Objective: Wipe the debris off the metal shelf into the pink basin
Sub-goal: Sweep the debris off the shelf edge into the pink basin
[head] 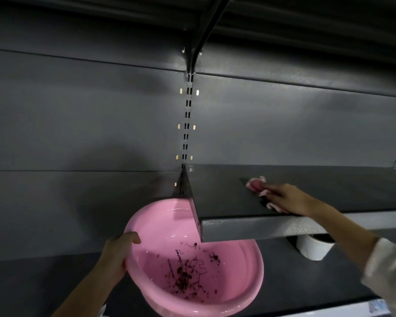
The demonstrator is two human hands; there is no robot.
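The pink basin [242, 271] hangs tilted under the left end of the dark metal shelf [222, 202]. Dark debris [188, 279] lies scattered over its bottom. My left hand [118, 255] grips the basin's left rim, thumb over the edge. On the shelf top, my right hand [286, 197] presses a crumpled pink cloth [256, 185] flat against the surface, right of the shelf's left end. Part of the cloth is hidden under my fingers. I see no loose debris on the shelf near the cloth.
A slotted upright [186, 124] runs down the grey back panel to the shelf's corner. A white roll-like object [313, 247] stands on the lower shelf [295, 284], under the shelf being wiped. Another shelf's bracket [206, 33] hangs overhead.
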